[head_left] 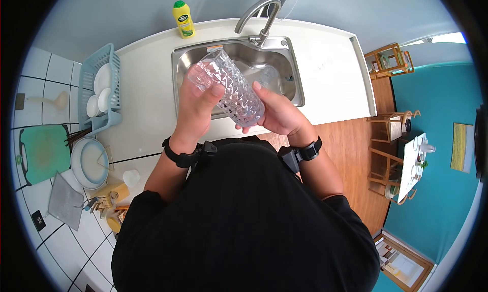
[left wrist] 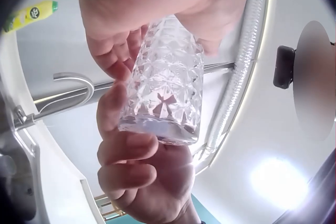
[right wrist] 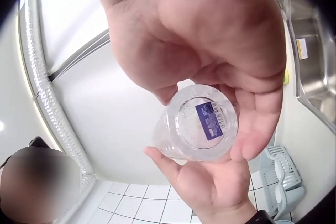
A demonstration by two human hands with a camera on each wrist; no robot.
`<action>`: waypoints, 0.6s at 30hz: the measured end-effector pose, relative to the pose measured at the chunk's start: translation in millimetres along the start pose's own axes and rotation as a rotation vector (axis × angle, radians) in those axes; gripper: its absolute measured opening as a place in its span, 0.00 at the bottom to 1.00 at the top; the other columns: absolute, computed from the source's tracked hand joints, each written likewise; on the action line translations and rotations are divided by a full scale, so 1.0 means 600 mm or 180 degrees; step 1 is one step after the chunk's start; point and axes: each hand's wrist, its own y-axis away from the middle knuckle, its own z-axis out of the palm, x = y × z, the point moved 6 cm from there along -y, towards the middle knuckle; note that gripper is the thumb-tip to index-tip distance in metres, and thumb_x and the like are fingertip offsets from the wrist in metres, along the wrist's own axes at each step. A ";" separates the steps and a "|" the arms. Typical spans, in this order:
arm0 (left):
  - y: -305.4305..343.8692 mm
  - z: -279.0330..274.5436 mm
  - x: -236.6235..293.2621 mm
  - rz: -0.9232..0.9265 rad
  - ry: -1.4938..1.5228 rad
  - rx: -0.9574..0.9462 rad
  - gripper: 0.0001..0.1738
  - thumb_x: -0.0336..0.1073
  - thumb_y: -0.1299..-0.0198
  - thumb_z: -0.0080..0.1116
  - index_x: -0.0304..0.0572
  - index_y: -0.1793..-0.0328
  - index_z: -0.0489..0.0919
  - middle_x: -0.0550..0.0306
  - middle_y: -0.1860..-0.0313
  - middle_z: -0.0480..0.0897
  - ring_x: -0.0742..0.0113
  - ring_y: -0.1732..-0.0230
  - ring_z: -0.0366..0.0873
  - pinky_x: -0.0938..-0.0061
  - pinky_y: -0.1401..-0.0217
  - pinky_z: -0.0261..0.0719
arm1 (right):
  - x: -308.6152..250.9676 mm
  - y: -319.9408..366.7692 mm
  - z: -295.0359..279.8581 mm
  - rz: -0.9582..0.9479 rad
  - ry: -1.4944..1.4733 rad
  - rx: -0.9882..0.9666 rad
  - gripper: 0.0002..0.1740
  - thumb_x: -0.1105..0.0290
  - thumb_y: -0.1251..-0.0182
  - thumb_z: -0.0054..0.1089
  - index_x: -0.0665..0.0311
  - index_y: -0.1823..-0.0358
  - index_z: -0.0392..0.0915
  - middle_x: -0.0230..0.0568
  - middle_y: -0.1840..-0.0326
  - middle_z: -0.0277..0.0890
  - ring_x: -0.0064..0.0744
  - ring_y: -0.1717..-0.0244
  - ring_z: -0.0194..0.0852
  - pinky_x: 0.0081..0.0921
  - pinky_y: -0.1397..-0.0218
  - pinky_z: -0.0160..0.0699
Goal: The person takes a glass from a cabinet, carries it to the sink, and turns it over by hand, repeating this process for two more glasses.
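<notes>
Over the sink [head_left: 178, 63], both hands hold a tall clear glass [head_left: 234, 91] with a raised diamond pattern. It lies tilted, its mouth toward the upper left and its base toward the lower right. My left hand [head_left: 195, 106] grips it near the mouth, with the thumb along its side. Around the base end, my right hand [head_left: 279, 111] curls its fingers and thumb. A blue label [right wrist: 211, 121] with a barcode is stuck on the glass's underside in the right wrist view. Another clear glass [head_left: 268, 76] lies in the basin, blurred.
A curved faucet [head_left: 262, 35] rises behind the sink. A yellow cleaner bottle [head_left: 184, 20] stands at the counter's back edge. On the left are a blue dish rack [head_left: 114, 73] with white dishes, a green cutting board [head_left: 46, 152] and stacked plates [head_left: 84, 162].
</notes>
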 end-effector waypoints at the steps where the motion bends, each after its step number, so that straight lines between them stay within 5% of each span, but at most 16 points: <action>1: 0.000 -0.005 -0.002 0.0003 0.0000 0.0007 0.38 0.54 0.43 0.72 0.35 0.37 0.70 0.57 0.48 0.80 0.69 0.47 0.79 0.73 0.42 0.77 | 0.000 -0.003 -0.008 -0.0123 0.0041 0.0188 0.35 0.41 0.22 0.40 0.70 0.38 0.71 0.51 0.49 0.80 0.37 0.56 0.84 0.33 0.57 0.86; 4: -0.003 -0.026 -0.005 -0.0082 -0.0272 0.0240 0.37 0.56 0.40 0.70 0.36 0.37 0.70 0.57 0.49 0.80 0.69 0.48 0.79 0.71 0.43 0.78 | -0.005 -0.011 -0.010 -0.0351 0.0299 0.0101 0.34 0.43 0.21 0.41 0.71 0.38 0.71 0.48 0.47 0.80 0.36 0.52 0.83 0.31 0.51 0.84; 9: -0.008 -0.030 -0.037 -0.1184 0.1294 0.0219 0.34 0.63 0.31 0.53 0.42 0.35 0.71 0.58 0.49 0.81 0.66 0.48 0.81 0.65 0.42 0.79 | -0.021 -0.005 -0.002 -0.0418 0.0837 0.0055 0.37 0.42 0.21 0.40 0.74 0.36 0.69 0.48 0.48 0.80 0.36 0.54 0.83 0.31 0.50 0.82; 11: -0.014 -0.037 -0.048 -0.1287 0.1611 0.0223 0.34 0.64 0.31 0.51 0.44 0.34 0.71 0.59 0.49 0.81 0.65 0.48 0.82 0.64 0.42 0.80 | -0.024 -0.003 0.009 -0.0414 0.0958 -0.0090 0.39 0.41 0.21 0.39 0.75 0.33 0.67 0.49 0.48 0.80 0.37 0.53 0.82 0.33 0.49 0.81; 14: -0.017 -0.045 -0.065 -0.1398 0.2012 0.0146 0.33 0.65 0.30 0.49 0.48 0.32 0.70 0.60 0.47 0.81 0.64 0.47 0.82 0.64 0.42 0.79 | -0.033 -0.003 0.014 -0.0602 0.1059 0.0109 0.36 0.41 0.22 0.41 0.74 0.42 0.73 0.46 0.53 0.81 0.34 0.57 0.84 0.28 0.51 0.81; 18: -0.017 -0.038 -0.049 -0.1255 0.1816 0.0439 0.33 0.65 0.30 0.48 0.44 0.36 0.71 0.56 0.48 0.80 0.61 0.43 0.79 0.61 0.41 0.79 | -0.037 -0.005 0.002 -0.0548 0.1742 0.0216 0.38 0.41 0.21 0.39 0.74 0.35 0.69 0.47 0.51 0.80 0.34 0.56 0.82 0.30 0.50 0.81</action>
